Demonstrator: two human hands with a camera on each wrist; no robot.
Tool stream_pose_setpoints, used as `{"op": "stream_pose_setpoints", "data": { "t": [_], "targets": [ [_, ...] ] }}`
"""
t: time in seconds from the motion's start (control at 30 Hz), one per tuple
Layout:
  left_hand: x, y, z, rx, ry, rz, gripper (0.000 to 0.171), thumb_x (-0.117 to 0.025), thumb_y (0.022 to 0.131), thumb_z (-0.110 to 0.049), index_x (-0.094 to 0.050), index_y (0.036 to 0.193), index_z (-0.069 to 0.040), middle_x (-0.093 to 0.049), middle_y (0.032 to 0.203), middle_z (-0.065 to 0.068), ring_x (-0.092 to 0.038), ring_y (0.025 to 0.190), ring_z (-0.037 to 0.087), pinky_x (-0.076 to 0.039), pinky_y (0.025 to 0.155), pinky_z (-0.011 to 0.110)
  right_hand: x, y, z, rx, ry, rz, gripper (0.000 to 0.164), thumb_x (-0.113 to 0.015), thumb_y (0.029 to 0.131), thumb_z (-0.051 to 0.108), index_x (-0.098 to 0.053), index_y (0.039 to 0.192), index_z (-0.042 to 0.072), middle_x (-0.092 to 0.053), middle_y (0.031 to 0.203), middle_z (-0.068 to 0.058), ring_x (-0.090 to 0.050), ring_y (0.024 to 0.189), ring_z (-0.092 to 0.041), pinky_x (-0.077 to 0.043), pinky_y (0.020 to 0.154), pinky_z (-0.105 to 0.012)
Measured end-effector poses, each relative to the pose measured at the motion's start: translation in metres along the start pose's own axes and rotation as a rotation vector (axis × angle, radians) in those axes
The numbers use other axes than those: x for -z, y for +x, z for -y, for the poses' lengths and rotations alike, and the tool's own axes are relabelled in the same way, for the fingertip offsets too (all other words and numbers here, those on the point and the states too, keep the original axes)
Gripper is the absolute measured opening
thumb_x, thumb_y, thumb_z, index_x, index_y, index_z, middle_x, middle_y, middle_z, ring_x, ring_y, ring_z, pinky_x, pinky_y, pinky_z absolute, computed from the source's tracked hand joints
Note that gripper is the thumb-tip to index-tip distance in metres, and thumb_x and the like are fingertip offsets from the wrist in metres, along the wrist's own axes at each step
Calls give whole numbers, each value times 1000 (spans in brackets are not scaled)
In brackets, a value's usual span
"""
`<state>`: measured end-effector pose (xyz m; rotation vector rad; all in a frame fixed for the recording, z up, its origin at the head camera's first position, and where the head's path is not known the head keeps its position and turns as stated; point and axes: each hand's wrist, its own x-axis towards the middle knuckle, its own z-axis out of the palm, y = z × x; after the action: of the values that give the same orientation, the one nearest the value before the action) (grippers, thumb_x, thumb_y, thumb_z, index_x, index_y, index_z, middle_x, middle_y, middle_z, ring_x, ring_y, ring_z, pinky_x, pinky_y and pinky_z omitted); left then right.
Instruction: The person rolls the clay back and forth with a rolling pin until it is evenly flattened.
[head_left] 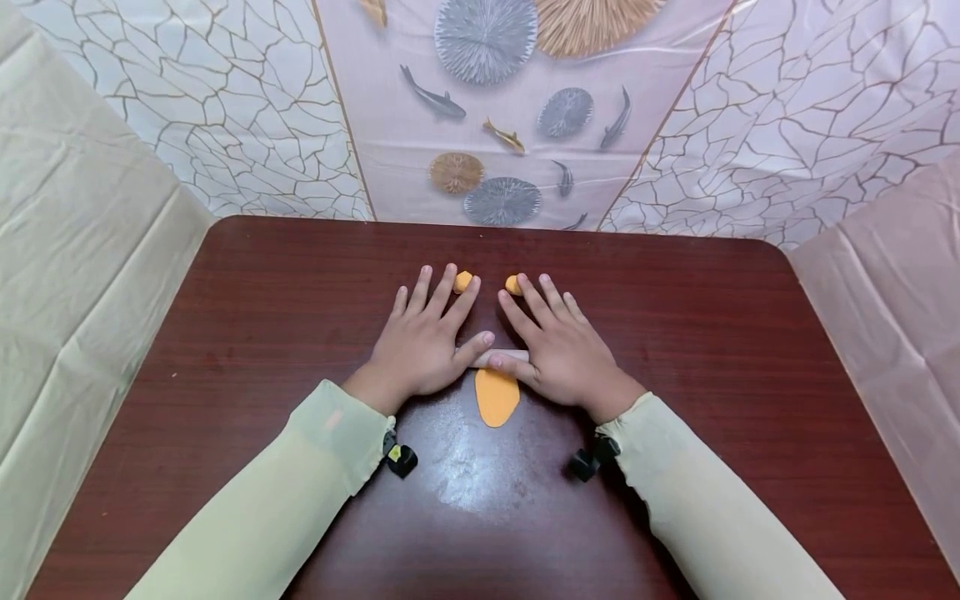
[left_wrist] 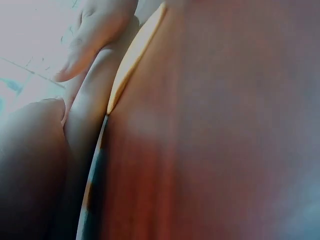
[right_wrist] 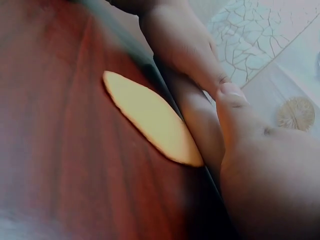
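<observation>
Both hands lie palm down with fingers spread across a pale rolling pin (head_left: 482, 360), which shows between the thumbs; its ends are hidden under the palms. My left hand (head_left: 422, 348) covers the pin's left side, my right hand (head_left: 572, 353) its right. A flattened oval of orange clay or dough (head_left: 497, 402) sticks out from beneath the pin on the near side. In the right wrist view the thin oval (right_wrist: 147, 117) lies on the table along the pin (right_wrist: 202, 122). Small orange lumps lie by the fingertips, one at the left hand (head_left: 463, 282), one at the right (head_left: 513, 285).
The dark red-brown table (head_left: 712, 333) extends around the hands. Behind it hangs a patterned cloth (head_left: 480, 125), with pale cloth sheets at the left (head_left: 82, 275) and right (head_left: 892, 275). Small black cameras sit at the left wrist (head_left: 402, 458) and right wrist (head_left: 583, 464).
</observation>
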<state>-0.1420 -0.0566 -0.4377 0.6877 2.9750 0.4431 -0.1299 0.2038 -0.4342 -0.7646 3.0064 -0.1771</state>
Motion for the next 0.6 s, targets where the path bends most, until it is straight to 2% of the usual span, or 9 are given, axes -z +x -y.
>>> {"op": "stream_pose_setpoints", "data": {
  "t": [0.2, 0.4, 0.53, 0.6],
  "targets": [
    [2, 12, 6, 19, -2, -3, 84, -32, 113, -77, -7, 183, -37, 3, 192, 9, 7, 177, 46, -8, 138, 73, 2, 15, -8, 9, 6, 12, 93, -34, 106, 89, -9, 181, 40, 4, 192, -4, -2, 177, -45, -19, 137, -73],
    [4, 18, 8, 24, -28, 3, 82, -32, 114, -75, -8, 183, -36, 4, 192, 9, 8, 177, 46, -4, 138, 74, 3, 22, -12, 19, 24, 31, 90, -38, 108, 84, -7, 181, 41, 6, 192, -5, 0, 177, -47, -19, 135, -76],
    [5, 20, 11, 9, -47, -30, 79, -33, 116, -70, -4, 182, -39, 6, 192, 9, 9, 176, 47, -3, 137, 76, 8, 24, -13, 23, 25, 30, 101, -45, 102, 90, -8, 181, 40, 6, 192, -8, 2, 176, -48, -18, 137, -74],
    [4, 20, 13, -32, -41, -60, 77, -37, 116, -68, -7, 182, -41, 7, 192, 7, 10, 177, 45, -3, 137, 76, 10, 25, -13, 27, 19, 35, 108, -48, 98, 94, -7, 181, 39, 6, 192, -10, 3, 176, -49, -18, 137, -74]
  ]
}}
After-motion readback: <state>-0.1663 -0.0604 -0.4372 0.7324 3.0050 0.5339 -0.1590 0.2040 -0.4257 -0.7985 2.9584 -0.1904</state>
